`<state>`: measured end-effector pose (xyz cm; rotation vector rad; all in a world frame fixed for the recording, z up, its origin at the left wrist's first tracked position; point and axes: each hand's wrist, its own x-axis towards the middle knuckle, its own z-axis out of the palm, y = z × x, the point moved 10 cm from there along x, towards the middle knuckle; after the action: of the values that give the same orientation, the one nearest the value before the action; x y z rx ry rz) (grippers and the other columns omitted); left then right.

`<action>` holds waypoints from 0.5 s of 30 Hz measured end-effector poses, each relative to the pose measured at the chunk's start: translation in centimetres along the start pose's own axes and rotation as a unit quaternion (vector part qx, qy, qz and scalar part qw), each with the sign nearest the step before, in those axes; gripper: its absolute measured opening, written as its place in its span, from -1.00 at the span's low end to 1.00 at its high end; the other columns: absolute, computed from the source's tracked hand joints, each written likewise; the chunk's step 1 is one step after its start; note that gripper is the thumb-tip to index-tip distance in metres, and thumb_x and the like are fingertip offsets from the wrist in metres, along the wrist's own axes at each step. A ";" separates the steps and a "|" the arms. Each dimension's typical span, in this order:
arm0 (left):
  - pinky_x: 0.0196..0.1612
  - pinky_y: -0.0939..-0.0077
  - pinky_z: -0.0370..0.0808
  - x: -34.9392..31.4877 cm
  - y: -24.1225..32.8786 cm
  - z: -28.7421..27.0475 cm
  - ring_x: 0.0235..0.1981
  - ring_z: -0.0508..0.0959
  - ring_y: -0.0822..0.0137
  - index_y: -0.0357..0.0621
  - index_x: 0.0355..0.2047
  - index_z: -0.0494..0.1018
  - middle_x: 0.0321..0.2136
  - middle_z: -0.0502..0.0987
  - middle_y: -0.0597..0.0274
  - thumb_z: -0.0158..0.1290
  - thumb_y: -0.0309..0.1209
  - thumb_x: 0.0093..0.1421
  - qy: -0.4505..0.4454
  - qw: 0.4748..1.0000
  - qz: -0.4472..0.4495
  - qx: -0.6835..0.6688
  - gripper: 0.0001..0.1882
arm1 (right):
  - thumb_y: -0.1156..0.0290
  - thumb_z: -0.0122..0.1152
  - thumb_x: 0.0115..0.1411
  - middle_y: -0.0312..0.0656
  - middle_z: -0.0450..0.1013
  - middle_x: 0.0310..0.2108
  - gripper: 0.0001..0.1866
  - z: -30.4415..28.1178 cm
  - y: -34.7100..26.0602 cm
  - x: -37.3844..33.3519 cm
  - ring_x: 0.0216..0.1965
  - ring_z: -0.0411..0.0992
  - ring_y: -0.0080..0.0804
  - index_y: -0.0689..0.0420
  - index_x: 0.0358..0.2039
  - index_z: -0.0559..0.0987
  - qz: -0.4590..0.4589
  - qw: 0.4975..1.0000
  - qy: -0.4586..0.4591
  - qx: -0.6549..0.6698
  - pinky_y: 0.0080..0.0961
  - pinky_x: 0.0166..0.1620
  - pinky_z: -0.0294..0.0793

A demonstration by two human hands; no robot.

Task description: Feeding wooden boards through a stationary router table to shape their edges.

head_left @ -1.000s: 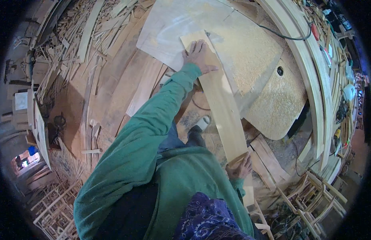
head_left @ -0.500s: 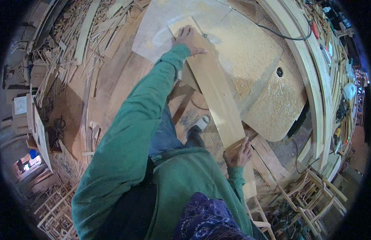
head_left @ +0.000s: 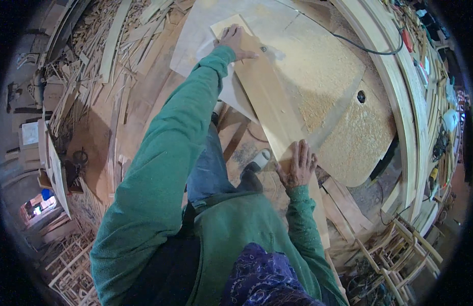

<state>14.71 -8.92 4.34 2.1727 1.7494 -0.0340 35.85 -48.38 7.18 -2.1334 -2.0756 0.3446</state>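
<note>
A long pale wooden board (head_left: 269, 94) lies at a slant across the dusty work table (head_left: 325, 48), its near end reaching past the table edge toward my right side. On the board's far end rests my left hand (head_left: 236, 43), fingers over the wood and thumb stretched out to the right. Farther down the board, my right hand (head_left: 297, 166) is laid flat, its fingers extended forward and its thumb out to the left. A small dark metal piece (head_left: 263, 49) shows on the table just right of the board's far part.
Sawdust (head_left: 318, 109) coats the table, which has a round dark hole (head_left: 361, 96). Long planks (head_left: 394, 97) and a black cable (head_left: 371, 51) lie along the right. Wood offcuts (head_left: 83, 76) are heaped at left. Wooden frames (head_left: 399, 255) stand at lower right.
My right hand has moved forward along the board, and its curled fingers are now stretched flat. My left hand and the board's far end have shifted slightly away and to the left.
</note>
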 end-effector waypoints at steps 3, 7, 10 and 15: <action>0.36 -0.18 0.10 0.8 -0.6 -0.1 0.44 -0.07 0.02 -0.10 0.42 -0.06 0.43 -0.08 0.24 0.30 0.40 -0.28 0.001 1.000 0.001 0.016 0.40 | -0.23 0.15 0.14 -0.01 0.03 0.42 -0.04 0.2 -0.5 1.4 0.45 -0.06 -0.06 0.12 0.38 0.17 -0.014 0.999 0.033 0.005 0.04 0.43 -0.30; 0.34 -0.29 0.09 2.5 -1.7 -0.7 0.44 -0.07 0.08 -0.04 0.37 0.03 0.43 -0.06 0.29 0.35 0.32 -0.28 0.021 1.000 0.017 -0.016 0.30 | -0.18 0.16 0.16 -0.01 0.03 0.42 -0.07 0.5 -0.8 3.2 0.45 -0.05 -0.06 0.15 0.37 0.17 -0.001 0.999 0.041 0.018 0.03 0.43 -0.28; 0.34 -0.27 0.10 4.1 -2.8 -1.1 0.44 -0.05 0.10 -0.05 0.35 0.06 0.42 -0.05 0.29 0.35 0.31 -0.27 0.030 0.999 0.027 -0.017 0.27 | -0.16 0.18 0.15 0.00 0.04 0.42 -0.07 0.6 -1.5 4.9 0.45 -0.05 -0.05 0.16 0.37 0.18 -0.005 0.999 0.040 0.028 0.02 0.44 -0.28; 0.39 -0.04 0.07 7.0 -5.0 -1.6 0.44 -0.06 0.03 -0.20 0.38 0.00 0.42 -0.04 0.13 0.31 0.35 -0.25 0.026 0.999 0.021 0.015 0.35 | -0.15 0.20 0.13 0.00 0.05 0.41 -0.07 0.4 -3.1 8.0 0.45 -0.05 -0.04 0.18 0.36 0.19 -0.028 0.998 0.060 0.020 0.02 0.43 -0.27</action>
<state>11.28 -0.98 2.93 2.2495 1.7419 0.0081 32.94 -40.33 7.09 -2.0170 -2.0399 0.2431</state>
